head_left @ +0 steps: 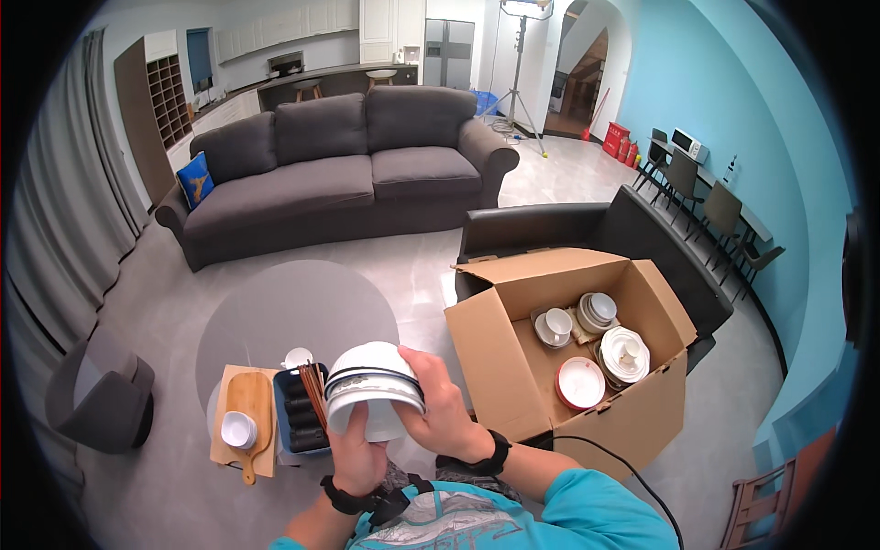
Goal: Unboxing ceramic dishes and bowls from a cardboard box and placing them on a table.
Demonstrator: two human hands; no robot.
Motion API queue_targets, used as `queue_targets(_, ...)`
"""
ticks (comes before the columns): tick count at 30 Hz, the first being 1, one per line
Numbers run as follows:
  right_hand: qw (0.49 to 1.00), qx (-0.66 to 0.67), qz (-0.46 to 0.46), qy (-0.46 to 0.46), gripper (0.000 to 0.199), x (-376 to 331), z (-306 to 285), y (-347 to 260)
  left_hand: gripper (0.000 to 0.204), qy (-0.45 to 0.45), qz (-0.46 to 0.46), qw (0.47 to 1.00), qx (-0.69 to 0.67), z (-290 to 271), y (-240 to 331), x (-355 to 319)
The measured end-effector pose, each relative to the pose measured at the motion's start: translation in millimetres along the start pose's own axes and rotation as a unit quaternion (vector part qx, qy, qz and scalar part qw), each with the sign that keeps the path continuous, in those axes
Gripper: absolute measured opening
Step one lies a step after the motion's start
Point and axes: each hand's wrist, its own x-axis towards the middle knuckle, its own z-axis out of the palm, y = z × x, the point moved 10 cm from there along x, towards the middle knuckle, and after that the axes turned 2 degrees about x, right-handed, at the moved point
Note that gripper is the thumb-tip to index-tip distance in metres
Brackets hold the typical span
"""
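Note:
A stack of white bowls (374, 367), nested and tipped with the open side toward me, is held up in front of my chest. Dark bands and a patterned band run around the bowls. My left hand (359, 460) grips the stack from below, its fingers reaching inside the lowest bowl. My right hand (444, 408) is wrapped around the right side. To the right stands an open cardboard box (500, 357) with dishes inside: a stack of white plates (627, 357), a red-rimmed bowl (580, 383), a white cup (557, 322) and stacked bowls (598, 313).
On the left, a round grey table (289, 307) carries a wooden cutting board (247, 399) with small white bowls (238, 429), a blue bin (298, 431) of black items, chopsticks (314, 394) and a white cup (297, 357). A grey sofa (321, 183) and black armchair (541, 229) stand beyond.

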Motion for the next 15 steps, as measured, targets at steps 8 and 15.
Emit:
queue_targets(8, 0.995, -0.02, -0.098, -0.017, 0.077, -14.6, 1.8, -31.3, 0.054, -0.053, 0.006, 0.999, 0.011, -5.8, -4.9, 1.4)
queue_targets(15, 0.945, 0.312, 0.07, -0.066, 0.083, -14.4, 6.2, 14.1, 0.059, -0.113, -0.154, 0.98, -0.051, 3.1, -30.3, -6.9)
